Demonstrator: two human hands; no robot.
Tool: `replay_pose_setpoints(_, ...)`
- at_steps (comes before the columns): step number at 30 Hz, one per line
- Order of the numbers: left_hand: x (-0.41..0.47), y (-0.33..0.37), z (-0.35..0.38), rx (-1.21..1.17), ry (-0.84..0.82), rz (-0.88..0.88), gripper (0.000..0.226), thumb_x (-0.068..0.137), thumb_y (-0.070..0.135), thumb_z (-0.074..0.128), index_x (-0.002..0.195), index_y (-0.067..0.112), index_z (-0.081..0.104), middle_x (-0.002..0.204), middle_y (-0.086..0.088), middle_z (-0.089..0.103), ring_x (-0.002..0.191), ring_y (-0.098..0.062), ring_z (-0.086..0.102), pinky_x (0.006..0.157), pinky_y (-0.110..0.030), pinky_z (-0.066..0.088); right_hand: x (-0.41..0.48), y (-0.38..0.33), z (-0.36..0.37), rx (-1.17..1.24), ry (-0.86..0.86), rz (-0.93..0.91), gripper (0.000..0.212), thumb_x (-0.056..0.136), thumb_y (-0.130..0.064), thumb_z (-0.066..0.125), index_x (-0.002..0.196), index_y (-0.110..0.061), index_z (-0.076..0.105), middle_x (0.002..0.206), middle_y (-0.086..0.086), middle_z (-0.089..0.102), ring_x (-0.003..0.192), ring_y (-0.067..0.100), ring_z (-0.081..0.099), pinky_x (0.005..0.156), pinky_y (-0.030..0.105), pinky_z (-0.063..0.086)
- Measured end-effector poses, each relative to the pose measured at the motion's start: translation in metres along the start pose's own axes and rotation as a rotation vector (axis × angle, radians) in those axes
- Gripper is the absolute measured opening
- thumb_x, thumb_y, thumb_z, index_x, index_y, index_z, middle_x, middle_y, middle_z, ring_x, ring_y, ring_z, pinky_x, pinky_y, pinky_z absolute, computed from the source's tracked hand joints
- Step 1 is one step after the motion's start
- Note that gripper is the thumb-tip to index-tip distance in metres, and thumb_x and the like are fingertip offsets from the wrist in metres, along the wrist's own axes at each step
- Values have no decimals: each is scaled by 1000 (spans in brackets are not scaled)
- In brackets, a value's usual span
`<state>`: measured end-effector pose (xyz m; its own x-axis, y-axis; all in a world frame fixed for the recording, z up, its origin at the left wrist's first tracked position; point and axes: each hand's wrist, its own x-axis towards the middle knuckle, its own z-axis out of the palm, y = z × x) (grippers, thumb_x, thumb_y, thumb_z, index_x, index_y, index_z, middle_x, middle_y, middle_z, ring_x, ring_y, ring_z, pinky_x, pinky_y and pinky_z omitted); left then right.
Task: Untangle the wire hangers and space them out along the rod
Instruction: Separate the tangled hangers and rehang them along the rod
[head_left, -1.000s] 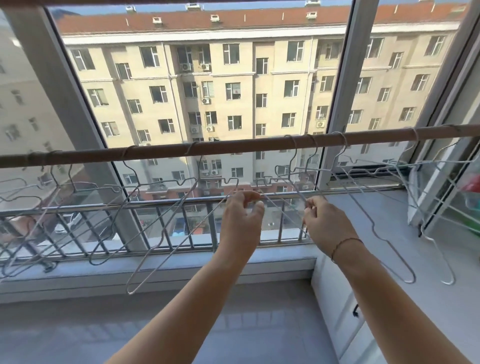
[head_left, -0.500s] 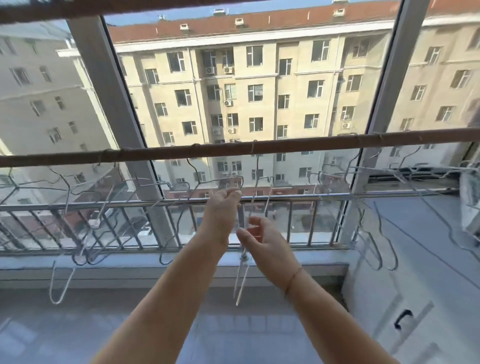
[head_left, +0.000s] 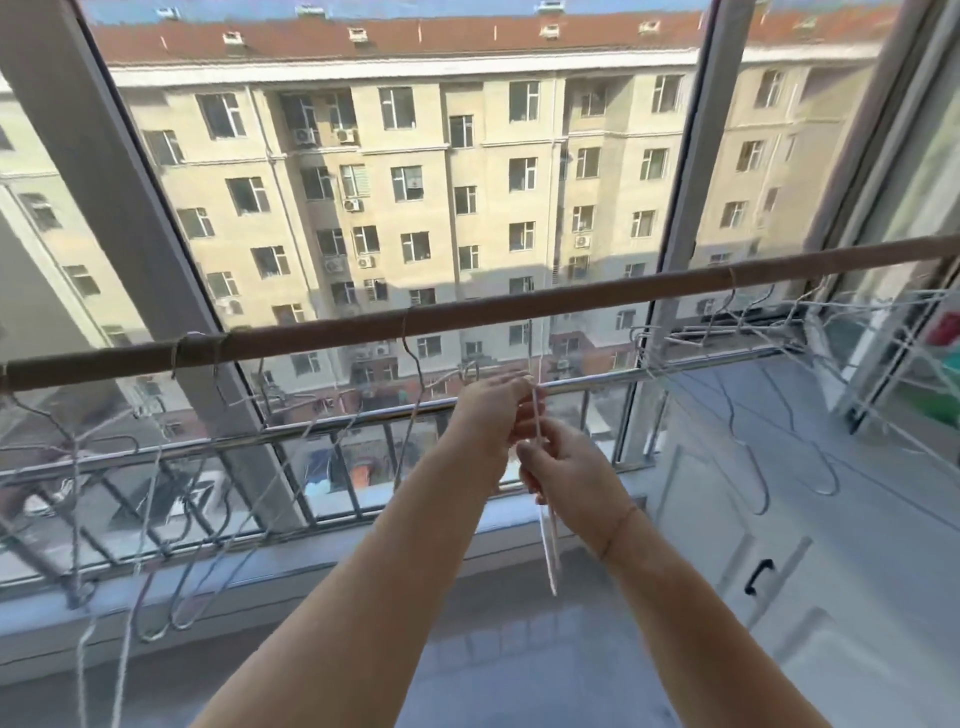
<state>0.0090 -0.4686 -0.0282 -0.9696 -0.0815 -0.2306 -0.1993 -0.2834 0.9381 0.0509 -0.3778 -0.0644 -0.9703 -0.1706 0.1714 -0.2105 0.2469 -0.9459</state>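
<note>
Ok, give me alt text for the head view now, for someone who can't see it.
Two bare hands grip a white wire hanger, turned edge-on, just below a brown rod crossing a balcony window: the left hand high, the right hand lower. More hangers hang tangled on the rod, in a left cluster and a right cluster.

A brown round rod (head_left: 571, 300) crosses mid-frame, carrying silvery-white wire hangers (head_left: 549, 551). Behind, a beige apartment block (head_left: 415, 208) has a rust-red roof (head_left: 415, 44). Lower right, a white cabinet (head_left: 727, 519) bears a black handle (head_left: 756, 577).
</note>
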Motion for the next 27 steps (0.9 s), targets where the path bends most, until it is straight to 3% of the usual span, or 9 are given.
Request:
replay_pose_setpoints(5, -6, -39, -12, 205, -74, -107, 10, 84, -2, 60, 83, 9, 62, 61, -4, 58, 36, -3, 51, 41, -14, 42, -26, 38, -17, -46, 68, 119, 19, 93, -32, 45, 88, -22, 59, 74, 0, 60, 70, 16, 56, 67, 30, 46)
replay_pose_setpoints(9, -19, -64, -21, 426, -167, -149, 14, 83, -2, 59, 90, 8, 66, 67, -4, 59, 49, -7, 53, 50, -14, 41, -24, 57, -47, -315, 227, 131, 30, 91, -12, 47, 121, -13, 51, 116, 7, 55, 107, 18, 51, 93, 25, 39)
replay_pose_setpoints(14, -27, -75, -25, 595, -180, -80, 23, 83, -1, 54, 78, 18, 66, 73, 0, 60, 61, -9, 48, 53, -15, 37, -24, 67, -71, -619, 24, 127, 49, 88, -13, 51, 135, -17, 40, 139, 6, 40, 130, 23, 35, 108, 29, 25)
replay_pose_setpoints(18, -28, -73, -22, 651, -178, -2, 28, 88, 4, 54, 74, 24, 65, 88, -5, 65, 73, -20, 43, 53, -21, 33, -37, 74, -89, -870, -120, 174, 30, 89, -24, 50, 119, -23, 54, 122, 0, 60, 115, 22, 53, 97, 31, 37)
replay_pose_setpoints(20, -28, -75, -17, 685, -171, 74, 25, 88, 7, 55, 74, 25, 65, 92, -6, 66, 73, -20, 45, 59, -24, 35, -47, 72, -98, -711, -140, 191, 14, 91, -19, 48, 89, -27, 59, 86, 1, 68, 85, 19, 62, 79, 28, 45)
replay_pose_setpoints(21, -28, -76, -14, 743, -129, 148, 21, 87, 10, 58, 76, 26, 65, 96, -5, 65, 77, -17, 50, 65, -23, 38, -53, 69, -102, -619, -130, 198, 20, 91, -15, 47, 79, -27, 57, 71, 1, 64, 71, 17, 61, 69, 25, 45)
replay_pose_setpoints(23, -29, -77, -7, 824, 19, 336, 9, 82, 18, 65, 81, 27, 64, 100, -1, 61, 89, -12, 55, 82, -24, 43, -64, 65, -109, -466, -92, 211, 24, 91, -9, 47, 76, -23, 59, 66, 11, 61, 60, 15, 57, 61, 25, 48)
replay_pose_setpoints(25, -34, -73, 3, 730, 115, 426, 5, 80, 25, 68, 81, 23, 64, 85, 3, 59, 77, -9, 55, 75, -25, 46, -75, 58, -111, -378, -52, 212, 22, 91, -9, 47, 80, -20, 63, 75, 19, 63, 60, 15, 56, 61, 31, 52)
replay_pose_setpoints(27, -40, -67, 16, 602, 99, 389, 13, 82, 30, 66, 77, 17, 65, 65, 6, 57, 60, -9, 51, 62, -24, 43, -84, 51, -111, -302, 0, 183, 22, 92, -8, 47, 83, -19, 64, 68, 11, 60, 56, 11, 53, 59, 30, 53)
